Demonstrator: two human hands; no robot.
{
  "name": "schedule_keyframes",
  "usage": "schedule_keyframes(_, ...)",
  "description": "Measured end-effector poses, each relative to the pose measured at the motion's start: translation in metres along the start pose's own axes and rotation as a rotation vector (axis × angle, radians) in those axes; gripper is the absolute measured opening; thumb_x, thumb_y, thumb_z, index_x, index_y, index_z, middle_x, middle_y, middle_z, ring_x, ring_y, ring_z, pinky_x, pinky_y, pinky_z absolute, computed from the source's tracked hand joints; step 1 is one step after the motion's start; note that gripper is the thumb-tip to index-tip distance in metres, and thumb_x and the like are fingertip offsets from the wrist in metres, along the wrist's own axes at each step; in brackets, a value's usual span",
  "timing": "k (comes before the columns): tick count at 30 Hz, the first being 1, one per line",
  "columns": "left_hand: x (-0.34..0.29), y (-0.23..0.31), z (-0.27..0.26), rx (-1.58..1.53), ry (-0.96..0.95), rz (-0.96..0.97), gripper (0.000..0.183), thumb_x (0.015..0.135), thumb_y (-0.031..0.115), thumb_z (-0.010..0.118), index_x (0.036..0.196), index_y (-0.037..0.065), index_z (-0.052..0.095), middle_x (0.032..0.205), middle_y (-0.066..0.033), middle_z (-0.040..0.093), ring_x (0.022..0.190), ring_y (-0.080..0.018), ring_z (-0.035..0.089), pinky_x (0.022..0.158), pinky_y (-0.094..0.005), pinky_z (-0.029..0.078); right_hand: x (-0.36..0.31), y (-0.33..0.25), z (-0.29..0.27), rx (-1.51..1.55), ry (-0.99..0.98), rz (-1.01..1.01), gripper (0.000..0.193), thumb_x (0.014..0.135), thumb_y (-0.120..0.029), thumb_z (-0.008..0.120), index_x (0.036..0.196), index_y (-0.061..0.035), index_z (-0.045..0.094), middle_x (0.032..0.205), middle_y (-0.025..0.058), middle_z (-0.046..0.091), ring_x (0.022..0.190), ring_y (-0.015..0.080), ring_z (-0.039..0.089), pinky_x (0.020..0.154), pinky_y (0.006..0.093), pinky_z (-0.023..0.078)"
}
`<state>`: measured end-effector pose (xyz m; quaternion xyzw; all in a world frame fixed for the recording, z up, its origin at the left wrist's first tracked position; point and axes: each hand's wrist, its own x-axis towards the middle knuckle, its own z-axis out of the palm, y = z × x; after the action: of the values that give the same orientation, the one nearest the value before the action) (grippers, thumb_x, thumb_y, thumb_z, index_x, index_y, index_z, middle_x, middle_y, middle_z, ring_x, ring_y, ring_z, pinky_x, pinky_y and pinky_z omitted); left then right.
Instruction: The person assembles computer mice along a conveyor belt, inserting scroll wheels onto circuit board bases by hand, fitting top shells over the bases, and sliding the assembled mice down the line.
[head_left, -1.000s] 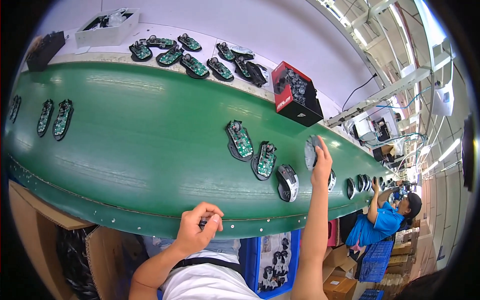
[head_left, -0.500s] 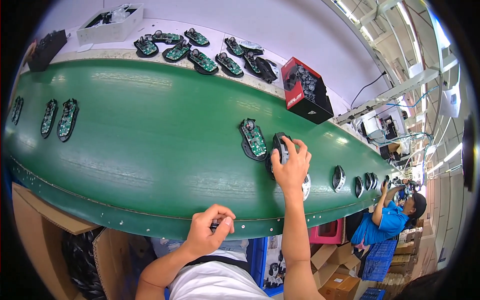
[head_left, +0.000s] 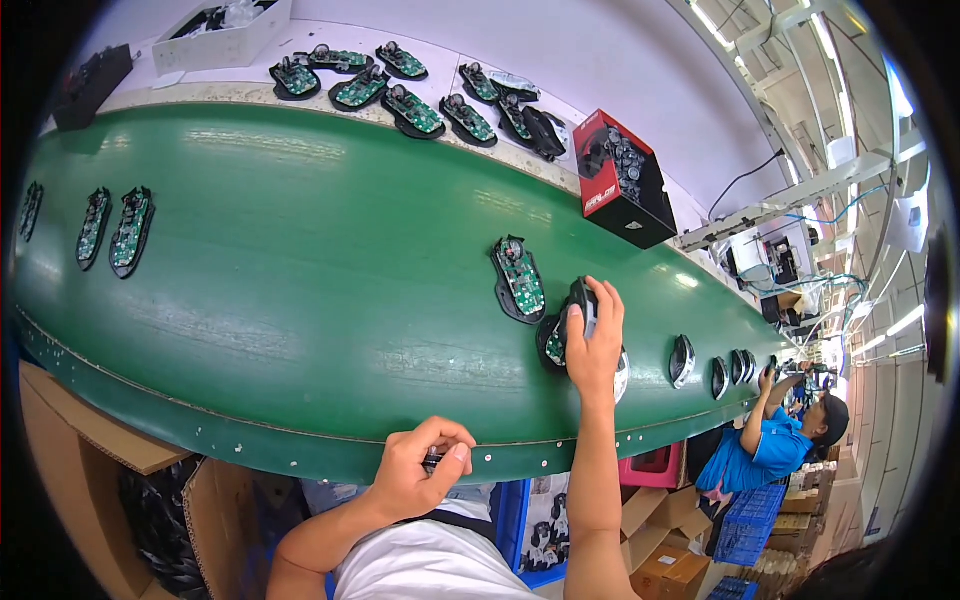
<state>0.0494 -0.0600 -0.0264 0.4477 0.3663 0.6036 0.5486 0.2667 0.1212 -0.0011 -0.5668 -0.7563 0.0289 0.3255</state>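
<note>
My right hand [head_left: 598, 340] grips the dark and grey top cover of a computer mouse [head_left: 583, 300], thumb on one side and fingers on the other. Below and left of it lies a mouse base [head_left: 551, 345] with part of its green circuit board bare; the cover overlaps its right side. To the left, another mouse base [head_left: 519, 280] with board and scroll wheel lies on the green belt [head_left: 300, 300]. A silver-sided mouse [head_left: 622, 378] is partly hidden behind my right wrist. By the belt's near edge, my left hand [head_left: 422, 465] is curled around a small dark piece [head_left: 432, 460], mostly covered by the fingers.
Several mouse bases [head_left: 412, 112] line the far ledge, beside a red and black box [head_left: 625, 180] of small grey parts. A white bin [head_left: 215, 45] stands far left. More bases [head_left: 131, 233] lie left on the belt, closed mice [head_left: 682, 361] right, near a co-worker in blue [head_left: 765, 445].
The mouse cover in my right hand has come up and rightward off the base, whose green board now shows. My left hand stays curled. The view has shifted slightly.
</note>
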Motion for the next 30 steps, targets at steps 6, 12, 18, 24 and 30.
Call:
schedule_keyframes(6, -0.001, 0.004, -0.004, 0.001, -0.024, -0.071, 0.010, 0.096, 0.003, 0.057, 0.101, -0.006, 0.059, 0.074, -0.0092, 0.066, 0.066, -0.0126, 0.065, 0.059, -0.0271, 0.052, 0.006, -0.009, -0.003, 0.182, -0.187, -0.134, 0.042, 0.091, -0.016, 0.059, 0.132, -0.0051, 0.056, 0.142, 0.0234, 0.047, 0.127, 0.0422, 0.051, 0.107, 0.0450, 0.041)
schedule_keyframes(12, 0.000, 0.003, 0.000, 0.014, -0.007, -0.004, 0.009, 0.096, 0.005, 0.055, 0.101, -0.002, 0.058, 0.072, -0.0082, 0.067, 0.053, -0.0071, 0.056, 0.050, -0.0226, 0.045, -0.015, -0.010, -0.023, 0.301, -0.150, -0.117, 0.044, 0.087, -0.013, 0.060, 0.130, -0.0012, 0.057, 0.141, 0.0238, 0.050, 0.127, 0.0399, 0.052, 0.108, 0.0439, 0.039)
schedule_keyframes(18, 0.000, 0.002, 0.000, 0.037, -0.015, 0.002, 0.010, 0.096, 0.005, 0.055, 0.101, -0.002, 0.059, 0.072, -0.0084, 0.067, 0.053, -0.0073, 0.056, 0.050, -0.0228, 0.046, -0.047, -0.045, -0.017, -0.040, -0.182, 0.033, 0.048, 0.093, -0.013, 0.060, 0.138, -0.0018, 0.050, 0.147, 0.0295, 0.038, 0.123, 0.0488, 0.050, 0.103, 0.0495, 0.043)
schedule_keyframes(24, 0.001, 0.001, 0.000, 0.032, -0.014, -0.011, 0.009, 0.095, 0.004, 0.055, 0.100, -0.002, 0.059, 0.072, -0.0081, 0.067, 0.053, -0.0070, 0.055, 0.049, -0.0237, 0.045, -0.062, -0.057, -0.002, -0.298, -0.133, 0.022, 0.055, 0.094, -0.011, 0.058, 0.145, 0.0012, 0.042, 0.148, 0.0307, 0.036, 0.127, 0.0500, 0.045, 0.105, 0.0508, 0.039)
schedule_keyframes(30, 0.000, 0.002, -0.001, 0.006, -0.012, -0.002, 0.008, 0.095, 0.003, 0.056, 0.100, -0.002, 0.059, 0.073, -0.0087, 0.067, 0.054, -0.0067, 0.054, 0.050, -0.0240, 0.045, -0.054, -0.049, -0.011, -0.226, -0.201, 0.054, 0.057, 0.091, -0.016, 0.062, 0.143, -0.0004, 0.045, 0.146, 0.0298, 0.039, 0.119, 0.0492, 0.047, 0.101, 0.0545, 0.040)
